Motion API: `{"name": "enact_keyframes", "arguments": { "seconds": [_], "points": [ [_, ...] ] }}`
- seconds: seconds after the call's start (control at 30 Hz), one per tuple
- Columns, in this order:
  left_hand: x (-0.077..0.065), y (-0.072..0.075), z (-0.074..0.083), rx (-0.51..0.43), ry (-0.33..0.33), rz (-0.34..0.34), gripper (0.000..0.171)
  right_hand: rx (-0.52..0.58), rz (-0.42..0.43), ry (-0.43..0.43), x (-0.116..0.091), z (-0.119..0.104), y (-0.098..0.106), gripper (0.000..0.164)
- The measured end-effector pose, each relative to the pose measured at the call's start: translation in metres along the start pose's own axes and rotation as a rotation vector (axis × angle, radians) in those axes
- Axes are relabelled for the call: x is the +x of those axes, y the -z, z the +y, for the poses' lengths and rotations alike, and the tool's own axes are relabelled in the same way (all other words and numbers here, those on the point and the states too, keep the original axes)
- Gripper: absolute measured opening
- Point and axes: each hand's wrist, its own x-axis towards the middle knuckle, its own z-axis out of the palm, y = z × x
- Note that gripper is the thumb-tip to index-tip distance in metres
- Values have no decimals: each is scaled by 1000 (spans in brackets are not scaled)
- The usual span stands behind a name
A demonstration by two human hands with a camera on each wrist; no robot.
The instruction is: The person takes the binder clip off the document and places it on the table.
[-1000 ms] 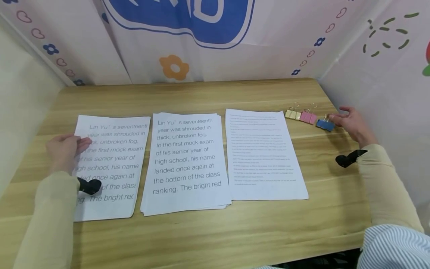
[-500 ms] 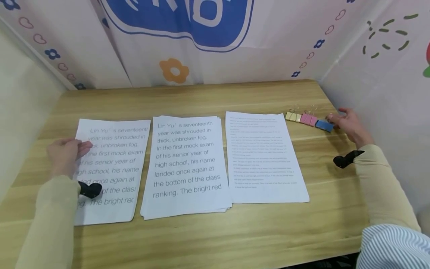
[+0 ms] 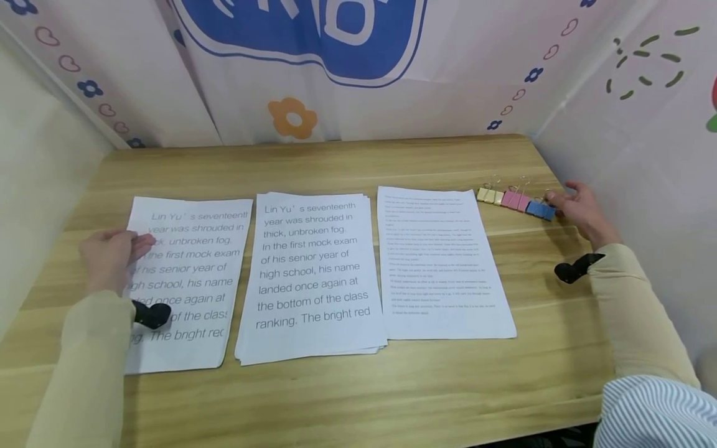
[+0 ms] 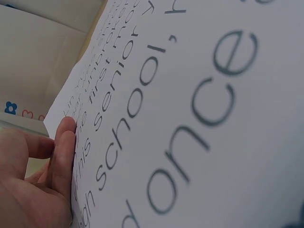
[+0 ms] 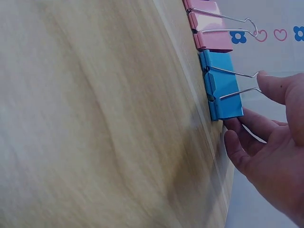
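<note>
My left hand (image 3: 109, 258) rests at the left edge of the left stack of printed paper (image 3: 185, 280). In the left wrist view its fingers (image 4: 65, 156) lie relaxed against the sheet. At the far right of the table, my right hand (image 3: 585, 211) is at the blue binder clip (image 3: 541, 210). The right wrist view has the thumb (image 5: 271, 86) touching the tip of the clip's wire handle, while the other fingers (image 5: 237, 147) sit by the clip's near end. Beside the blue clip, a pink binder clip (image 3: 515, 200) and a yellow binder clip (image 3: 490, 195) continue the row.
A middle stack of large-print paper (image 3: 310, 280) has slightly uneven edges. To its right lies a stack with small print (image 3: 442, 267). The wooden table (image 3: 336, 398) meets a decorated white backdrop (image 3: 392, 112) behind and a wall at the right.
The blue binder clip has shifted left against the pink one, my right hand moving with it. My left hand stays on the left stack. The head view has tilted slightly.
</note>
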Motion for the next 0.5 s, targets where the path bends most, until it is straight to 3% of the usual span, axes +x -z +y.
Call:
{"name": "enact_keyframes", "arguments": {
  "seconds": [0.17,0.33,0.5],
  "points": [
    [1,1,0,-2,3,-3,67,-31,9,-10,3,-6,-1,88],
    [2,3,1,-9,-1,-49,68,-64,-3,8,8,-18,0,83],
    [1,-6,11,63,-89,-28,66,-169,35,40,15,-37,-2,84]
  ]
}}
